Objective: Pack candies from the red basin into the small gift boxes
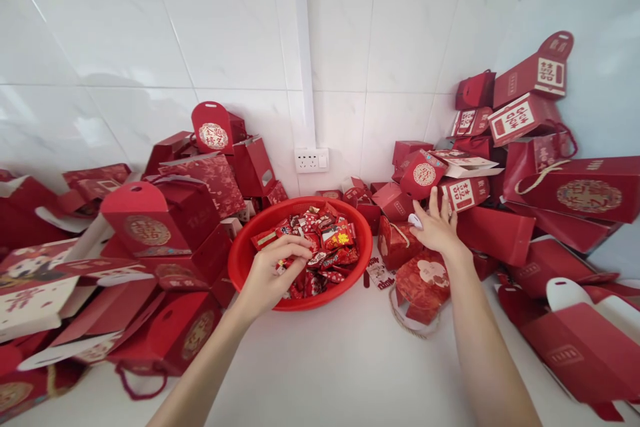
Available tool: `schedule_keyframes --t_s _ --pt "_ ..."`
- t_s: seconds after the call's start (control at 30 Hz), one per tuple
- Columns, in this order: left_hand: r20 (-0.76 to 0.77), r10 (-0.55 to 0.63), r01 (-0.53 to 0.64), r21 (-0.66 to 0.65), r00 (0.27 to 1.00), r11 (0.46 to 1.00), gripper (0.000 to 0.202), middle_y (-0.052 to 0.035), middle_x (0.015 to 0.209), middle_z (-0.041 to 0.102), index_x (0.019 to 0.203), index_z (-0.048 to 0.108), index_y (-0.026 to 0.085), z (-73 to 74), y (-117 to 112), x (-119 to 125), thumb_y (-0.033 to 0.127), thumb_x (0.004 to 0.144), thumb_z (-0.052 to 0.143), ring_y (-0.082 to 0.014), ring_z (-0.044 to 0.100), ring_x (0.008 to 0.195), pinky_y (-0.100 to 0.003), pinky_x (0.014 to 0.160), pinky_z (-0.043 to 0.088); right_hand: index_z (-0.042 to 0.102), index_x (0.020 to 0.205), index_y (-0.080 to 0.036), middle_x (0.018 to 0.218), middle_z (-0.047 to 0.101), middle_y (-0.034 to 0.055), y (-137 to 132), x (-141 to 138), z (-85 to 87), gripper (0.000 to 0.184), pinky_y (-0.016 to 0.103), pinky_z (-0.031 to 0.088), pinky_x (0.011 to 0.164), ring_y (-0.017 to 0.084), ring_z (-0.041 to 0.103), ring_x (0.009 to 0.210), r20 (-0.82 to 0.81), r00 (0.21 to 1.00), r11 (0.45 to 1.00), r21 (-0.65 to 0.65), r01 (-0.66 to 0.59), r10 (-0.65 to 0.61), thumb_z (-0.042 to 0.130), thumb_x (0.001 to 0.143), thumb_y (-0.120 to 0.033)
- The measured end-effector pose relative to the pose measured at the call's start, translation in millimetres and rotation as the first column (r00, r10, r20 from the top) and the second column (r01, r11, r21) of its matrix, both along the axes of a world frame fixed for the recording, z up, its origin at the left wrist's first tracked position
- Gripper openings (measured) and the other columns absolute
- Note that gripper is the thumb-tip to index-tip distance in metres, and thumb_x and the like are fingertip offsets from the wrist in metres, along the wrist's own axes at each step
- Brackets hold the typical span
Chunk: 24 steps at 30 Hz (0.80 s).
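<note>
A round red basket (240,260) stands on the white table and holds several wrapped sweets (330,247) in red packets. My left hand (273,273) reaches into the basket with its fingers pinched on sweets at the near left side. My right hand (437,227) is stretched over the pile of red gift boxes at the right, fingers spread, with a small white piece (415,220) at its thumb. It rests by a small red box (397,243) with a cord handle. A round-fronted red box (425,283) lies just below my right wrist.
Heaps of red gift boxes and bags fill the left side (150,233) and the right side (550,200), stacked against the white tiled wall. A white wall socket (311,160) sits behind the basket. Bare white tabletop (340,360) lies between my forearms.
</note>
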<state>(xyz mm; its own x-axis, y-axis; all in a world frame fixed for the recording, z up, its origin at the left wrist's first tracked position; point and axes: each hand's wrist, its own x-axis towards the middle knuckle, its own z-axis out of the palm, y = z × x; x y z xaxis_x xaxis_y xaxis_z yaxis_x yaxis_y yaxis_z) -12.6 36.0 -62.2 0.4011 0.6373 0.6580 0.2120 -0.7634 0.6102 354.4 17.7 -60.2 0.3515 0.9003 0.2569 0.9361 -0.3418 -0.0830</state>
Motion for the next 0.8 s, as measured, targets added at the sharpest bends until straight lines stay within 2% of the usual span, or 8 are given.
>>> schedule_keyframes --t_s 0.17,0.33,0.43,0.6,0.8 --pt "-0.003 0.0 0.0 -0.017 1.0 1.0 0.019 -0.0091 0.098 0.076 0.08 0.077 0.022 2.7 0.3 -1.9 0.033 0.09 0.066 -0.0215 0.072 0.092 -0.034 0.089 0.059 0.034 0.159 -0.017 0.169 -0.019 0.0169 -2.5 -9.8 5.0 0.071 0.067 0.018 0.12 0.046 0.0 0.156 -0.012 1.0 1.0 0.015 0.022 -0.022 0.054 0.092 -0.032" --pt "-0.009 -0.003 0.003 -0.021 1.0 1.0 0.02 -0.009 0.097 0.076 0.08 0.077 0.022 2.9 1.2 -2.5 0.035 0.09 0.066 -0.0216 0.072 0.09 -0.034 0.088 0.06 0.026 0.162 -0.019 0.17 -0.019 0.014 -1.0 -12.5 3.7 0.076 0.071 0.017 0.118 0.047 0.001 0.156 0.032 0.998 0.996 0.077 -0.049 0.047 0.052 0.092 -0.032" --pt "-0.01 -0.007 0.006 -0.02 1.0 1.0 0.021 -0.0091 0.097 0.076 0.079 0.076 0.022 2.3 1.1 -3.0 0.036 0.09 0.066 -0.0221 0.072 0.09 -0.035 0.087 0.061 0.016 0.164 -0.018 0.17 -0.017 0.0137 -0.8 -15.8 5.1 0.082 0.074 0.017 0.117 0.046 0.0 0.157 0.054 0.995 0.989 0.122 -0.088 0.082 0.051 0.091 -0.034" --pt "-0.015 -0.003 0.003 -0.047 1.0 0.999 0.019 -0.0076 0.098 0.076 0.083 0.077 0.024 3.9 -2.8 -2.5 0.036 0.092 0.064 -0.0222 0.072 0.088 -0.037 0.083 0.064 0.011 0.163 -0.008 0.171 -0.006 0.0193 -6.2 -27.9 16.4 0.082 0.073 0.01 0.119 0.042 -0.004 0.158 0.053 0.991 0.979 0.158 -0.128 0.121 0.048 0.095 -0.035" --pt "-0.012 -0.016 0.015 -0.076 1.0 0.997 0.018 -0.0076 0.098 0.075 0.083 0.077 0.024 3.0 -4.1 -2.8 0.033 0.091 0.065 -0.0214 0.071 0.088 -0.031 0.072 0.064 0.003 0.164 -0.014 0.172 0.0 0.0167 -23.3 -49.0 36.0 0.081 0.074 0.006 0.119 0.037 -0.005 0.159 0.082 0.963 0.924 0.274 -0.268 0.255 0.044 0.099 -0.037"
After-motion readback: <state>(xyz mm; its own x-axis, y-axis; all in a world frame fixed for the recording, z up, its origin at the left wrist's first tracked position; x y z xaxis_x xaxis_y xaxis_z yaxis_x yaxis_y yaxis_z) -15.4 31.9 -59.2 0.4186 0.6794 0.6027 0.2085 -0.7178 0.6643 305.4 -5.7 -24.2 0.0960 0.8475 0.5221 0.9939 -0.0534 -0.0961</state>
